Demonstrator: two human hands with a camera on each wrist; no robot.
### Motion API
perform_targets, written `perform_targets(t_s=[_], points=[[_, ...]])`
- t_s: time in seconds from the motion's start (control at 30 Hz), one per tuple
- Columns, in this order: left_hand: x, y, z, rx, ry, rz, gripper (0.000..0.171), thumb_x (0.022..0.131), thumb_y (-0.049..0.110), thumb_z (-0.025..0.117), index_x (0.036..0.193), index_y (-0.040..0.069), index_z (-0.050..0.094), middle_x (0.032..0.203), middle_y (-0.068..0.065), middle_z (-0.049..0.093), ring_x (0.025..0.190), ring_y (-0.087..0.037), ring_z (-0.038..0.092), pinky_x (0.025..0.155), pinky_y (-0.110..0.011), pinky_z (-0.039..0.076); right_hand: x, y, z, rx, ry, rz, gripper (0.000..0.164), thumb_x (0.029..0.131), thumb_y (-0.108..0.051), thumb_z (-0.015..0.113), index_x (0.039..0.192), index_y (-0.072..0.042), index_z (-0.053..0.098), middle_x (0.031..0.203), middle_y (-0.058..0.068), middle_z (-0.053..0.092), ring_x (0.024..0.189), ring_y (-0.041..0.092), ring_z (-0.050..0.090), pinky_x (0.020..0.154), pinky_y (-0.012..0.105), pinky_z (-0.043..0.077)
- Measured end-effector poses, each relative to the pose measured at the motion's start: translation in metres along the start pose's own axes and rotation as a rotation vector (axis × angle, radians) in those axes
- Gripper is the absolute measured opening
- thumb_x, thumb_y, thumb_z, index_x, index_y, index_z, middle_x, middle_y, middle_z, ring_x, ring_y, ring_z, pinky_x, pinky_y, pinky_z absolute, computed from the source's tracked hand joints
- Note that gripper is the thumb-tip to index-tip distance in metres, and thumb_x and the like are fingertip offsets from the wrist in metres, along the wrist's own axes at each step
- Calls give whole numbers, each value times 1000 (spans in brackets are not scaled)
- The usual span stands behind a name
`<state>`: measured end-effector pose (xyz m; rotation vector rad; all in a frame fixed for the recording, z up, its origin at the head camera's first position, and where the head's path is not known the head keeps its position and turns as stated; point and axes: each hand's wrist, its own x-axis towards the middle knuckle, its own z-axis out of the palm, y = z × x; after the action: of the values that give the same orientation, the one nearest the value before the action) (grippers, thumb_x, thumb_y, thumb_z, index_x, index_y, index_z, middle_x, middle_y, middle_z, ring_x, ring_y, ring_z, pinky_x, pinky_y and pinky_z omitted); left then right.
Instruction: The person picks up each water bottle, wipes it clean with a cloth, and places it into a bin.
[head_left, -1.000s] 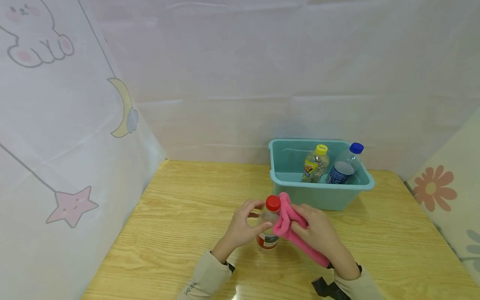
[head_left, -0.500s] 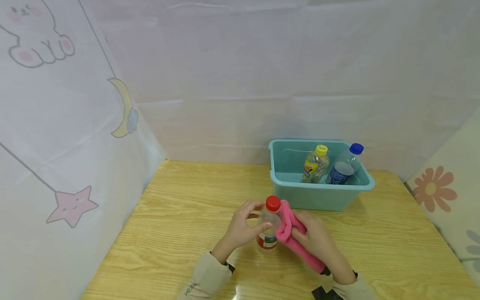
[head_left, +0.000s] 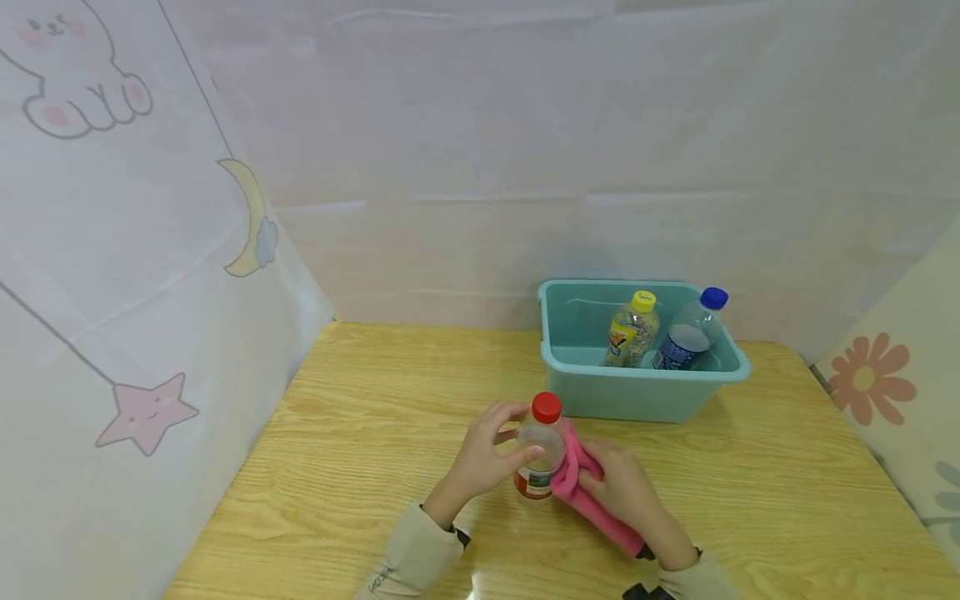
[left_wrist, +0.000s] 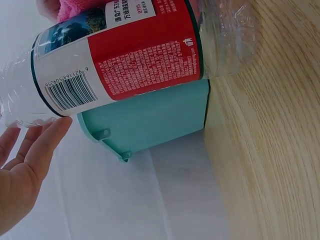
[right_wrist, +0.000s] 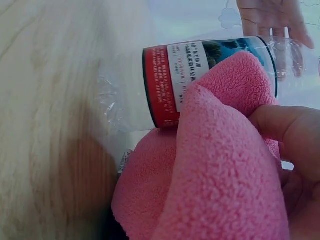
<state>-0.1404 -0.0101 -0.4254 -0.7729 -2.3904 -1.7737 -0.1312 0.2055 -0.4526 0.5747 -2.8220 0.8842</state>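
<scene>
A clear plastic bottle (head_left: 542, 454) with a red cap and a red-and-white label stands upright on the wooden table. My left hand (head_left: 480, 450) grips its upper part from the left, thumb in front and fingers behind. In the left wrist view the fingertips of the left hand (left_wrist: 30, 165) touch the bottle (left_wrist: 145, 55) near the label's upper edge. A folded pink cloth (head_left: 596, 512) is pinched in my right hand (head_left: 622, 483) and lies against the bottle's right side. The right wrist view shows the cloth (right_wrist: 225, 150) covering part of the label.
Behind the hands, at the back right of the table (head_left: 390, 383), stands a teal bin (head_left: 626, 396). It holds a yellow-capped bottle (head_left: 632, 329) and a blue-capped bottle (head_left: 686, 337). A printed curtain (head_left: 450, 167) hangs around the back and sides.
My right hand has slid the pink cloth down along the bottle's right side, from beside the cap to near the label. The left hand and bottle have stayed in place.
</scene>
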Motion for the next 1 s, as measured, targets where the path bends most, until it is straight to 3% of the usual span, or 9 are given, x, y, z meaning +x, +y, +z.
perform_targets(t_s=[0.1, 0.27, 0.57, 0.87, 1.0], points=[[0, -2, 0, 0, -3, -11, 45, 80, 11, 70, 122, 5, 53, 115, -7, 54, 108, -23, 51, 85, -35, 49, 0, 1, 3, 10, -20, 7, 35, 76, -8, 72, 109, -2, 64, 95, 7, 64, 71, 13, 49, 58, 25, 40], [-1, -5, 2, 4, 9, 26, 47, 79, 8, 70, 123, 4, 52, 118, -11, 53, 109, -29, 50, 84, -40, 49, 0, 5, 10, 8, -56, 20, 38, 75, -8, 71, 111, -1, 63, 88, 4, 63, 64, 11, 44, 53, 22, 35], [-2, -5, 8, 60, 21, 53, 54, 77, 26, 74, 125, 18, 51, 119, 4, 52, 110, -16, 49, 85, -38, 48, -4, 13, 21, -18, -150, 22, 33, 74, -7, 70, 107, -2, 64, 79, 0, 60, 61, 9, 43, 51, 22, 36], [-1, -3, 8, 23, 5, -63, 59, 77, 22, 75, 127, 13, 45, 124, 0, 52, 114, -19, 48, 92, -42, 44, -6, 17, 15, 19, -115, 33, 41, 72, -4, 70, 112, 0, 62, 94, 7, 64, 70, 11, 51, 55, 24, 42], [0, 16, 4, 15, -10, -82, 56, 76, 13, 74, 124, 6, 46, 122, -8, 53, 114, -26, 48, 92, -48, 43, -6, 16, 5, 55, -75, 15, 40, 74, -3, 69, 113, 1, 62, 102, 10, 64, 80, 15, 56, 62, 27, 47]])
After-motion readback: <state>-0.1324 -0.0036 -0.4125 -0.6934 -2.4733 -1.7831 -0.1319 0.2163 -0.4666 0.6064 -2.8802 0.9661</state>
